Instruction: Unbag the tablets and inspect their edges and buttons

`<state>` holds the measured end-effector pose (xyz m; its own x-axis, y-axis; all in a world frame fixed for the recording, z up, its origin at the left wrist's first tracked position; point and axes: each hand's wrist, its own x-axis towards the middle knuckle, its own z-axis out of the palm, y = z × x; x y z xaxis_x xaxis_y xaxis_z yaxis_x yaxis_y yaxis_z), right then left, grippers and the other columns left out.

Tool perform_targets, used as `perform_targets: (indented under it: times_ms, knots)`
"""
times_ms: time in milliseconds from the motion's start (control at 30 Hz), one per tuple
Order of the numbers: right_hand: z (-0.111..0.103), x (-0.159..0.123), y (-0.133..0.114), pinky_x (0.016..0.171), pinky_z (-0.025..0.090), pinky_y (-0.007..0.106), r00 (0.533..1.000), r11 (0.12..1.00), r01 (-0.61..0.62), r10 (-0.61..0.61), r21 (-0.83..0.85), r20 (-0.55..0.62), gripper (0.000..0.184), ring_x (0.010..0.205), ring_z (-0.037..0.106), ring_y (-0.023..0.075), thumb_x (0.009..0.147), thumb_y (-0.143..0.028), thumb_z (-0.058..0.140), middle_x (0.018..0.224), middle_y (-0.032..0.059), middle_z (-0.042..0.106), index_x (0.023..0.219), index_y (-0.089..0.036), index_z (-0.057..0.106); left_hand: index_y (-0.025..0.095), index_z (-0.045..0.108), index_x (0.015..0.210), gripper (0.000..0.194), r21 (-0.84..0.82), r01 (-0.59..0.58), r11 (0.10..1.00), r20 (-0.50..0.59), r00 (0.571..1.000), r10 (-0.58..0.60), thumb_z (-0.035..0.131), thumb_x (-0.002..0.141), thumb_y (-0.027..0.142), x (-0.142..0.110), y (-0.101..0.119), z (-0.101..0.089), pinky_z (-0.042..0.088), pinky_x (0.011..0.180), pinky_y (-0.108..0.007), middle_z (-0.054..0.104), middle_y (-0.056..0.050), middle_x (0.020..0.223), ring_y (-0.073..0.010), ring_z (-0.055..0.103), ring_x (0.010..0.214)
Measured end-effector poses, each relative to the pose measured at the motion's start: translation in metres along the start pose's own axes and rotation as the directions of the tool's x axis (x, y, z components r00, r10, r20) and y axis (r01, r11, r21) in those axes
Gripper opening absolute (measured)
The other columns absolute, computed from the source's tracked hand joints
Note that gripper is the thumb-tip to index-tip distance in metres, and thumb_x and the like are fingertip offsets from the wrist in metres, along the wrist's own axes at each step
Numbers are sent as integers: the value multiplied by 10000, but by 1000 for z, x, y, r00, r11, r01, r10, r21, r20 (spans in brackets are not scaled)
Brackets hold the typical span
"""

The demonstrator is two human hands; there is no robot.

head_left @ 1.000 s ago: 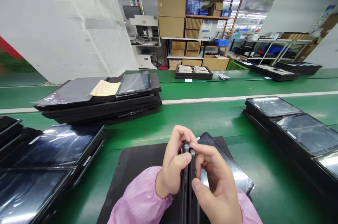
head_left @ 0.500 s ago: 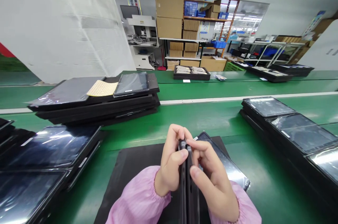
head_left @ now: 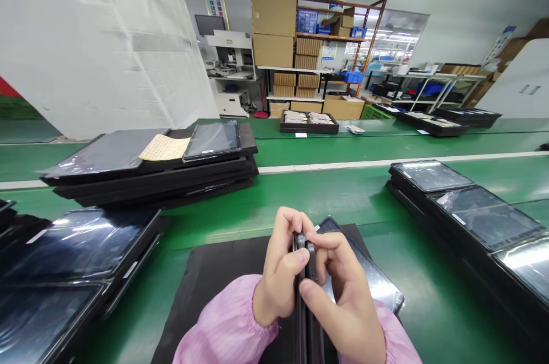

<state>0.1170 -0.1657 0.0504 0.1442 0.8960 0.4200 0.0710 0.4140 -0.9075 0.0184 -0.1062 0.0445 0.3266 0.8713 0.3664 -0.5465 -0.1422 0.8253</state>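
I hold a thin black tablet (head_left: 309, 329) upright on its edge over a black mat (head_left: 223, 284), seen end-on. My left hand (head_left: 281, 272) clasps its left face with the thumb pressed on the top corner. My right hand (head_left: 343, 301) grips the right face, fingers curled at the same corner and thumb along the edge. Behind my right hand another film-wrapped tablet (head_left: 377, 281) lies flat on the mat.
Black trays with tablets are stacked at back left (head_left: 150, 166), with a yellow sticker sheet (head_left: 165, 147) on top. More tablets lie at near left (head_left: 72, 249) and right (head_left: 480, 209). The green belt (head_left: 326, 192) runs across; shelves with cartons (head_left: 300, 49) stand behind.
My hands keep hold of the upright tablet; the right thumb has slid a little along its edge. The view has shifted slightly.
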Motion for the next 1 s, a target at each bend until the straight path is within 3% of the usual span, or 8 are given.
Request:
perform_targets:
  times_ms: [167, 267, 333, 500, 667, 867, 933, 1000]
  knots:
    - [-3, 8, -9, 489, 333, 202, 998, 1000, 13, -14, -14, -53, 115, 495, 349, 90, 900, -283, 679, 598, -105, 375, 984, -236, 615, 251, 366, 873, 275, 71, -8, 997, 13, 1000, 7, 596, 852, 400, -4, -6, 3, 389, 563, -275, 487, 30, 804, -128, 472, 634]
    - [-5, 8, -7, 467, 305, 208, 998, 999, 38, -39, -21, -58, 126, 485, 349, 87, 947, -348, 643, 599, -99, 386, 949, -226, 608, 249, 354, 863, 278, 66, -13, 998, 13, 1000, 12, 597, 851, 382, -3, -7, 5, 388, 574, -277, 483, 34, 793, -129, 463, 633]
    - [-9, 8, -6, 471, 313, 213, 999, 999, 38, -38, -18, -27, 142, 488, 354, 88, 955, -362, 637, 605, -97, 382, 946, -225, 600, 247, 358, 864, 287, 49, -27, 998, 34, 999, 25, 609, 849, 385, 0, -6, 5, 379, 556, -268, 489, 38, 790, -116, 458, 608]
    - [-14, 9, -6, 609, 446, 252, 995, 998, 35, -29, -59, 98, 249, 626, 491, 128, 915, -282, 649, 720, -57, 477, 1147, -235, 574, 256, 336, 872, 301, -54, 5, 999, 72, 997, -1, 613, 849, 373, 9, -2, 4, 307, 444, -231, 474, 69, 787, -60, 393, 464]
    - [-11, 7, -7, 561, 407, 241, 997, 989, 79, -76, -126, 30, 158, 591, 449, 121, 941, -236, 568, 696, -63, 442, 1099, -228, 579, 247, 340, 847, 289, -15, -8, 1000, -10, 1000, 8, 613, 829, 341, 4, -5, 4, 385, 539, -258, 476, 43, 801, -105, 459, 593]
    - [-9, 8, -8, 467, 344, 214, 997, 992, 63, -68, -111, -41, 55, 486, 401, 95, 967, -263, 548, 620, -75, 442, 947, -218, 574, 242, 338, 847, 312, 5, -20, 1000, 51, 998, 20, 621, 852, 375, 3, -7, 7, 400, 592, -273, 481, 46, 776, -106, 428, 601]
    - [-11, 10, -8, 492, 377, 217, 997, 993, 68, -70, -93, -16, 39, 511, 426, 102, 943, -238, 570, 634, -72, 450, 976, -221, 582, 245, 330, 856, 331, -36, -8, 999, 70, 998, 11, 634, 856, 376, 5, -5, 6, 404, 560, -260, 486, 56, 788, -89, 454, 564]
    - [-13, 11, -9, 530, 417, 223, 997, 996, 49, -44, -79, 58, 195, 563, 458, 114, 875, -205, 631, 675, -71, 445, 1063, -229, 586, 256, 315, 869, 342, -104, 29, 994, 104, 994, -18, 635, 862, 377, 7, -3, 5, 402, 494, -246, 495, 66, 817, -79, 502, 510]
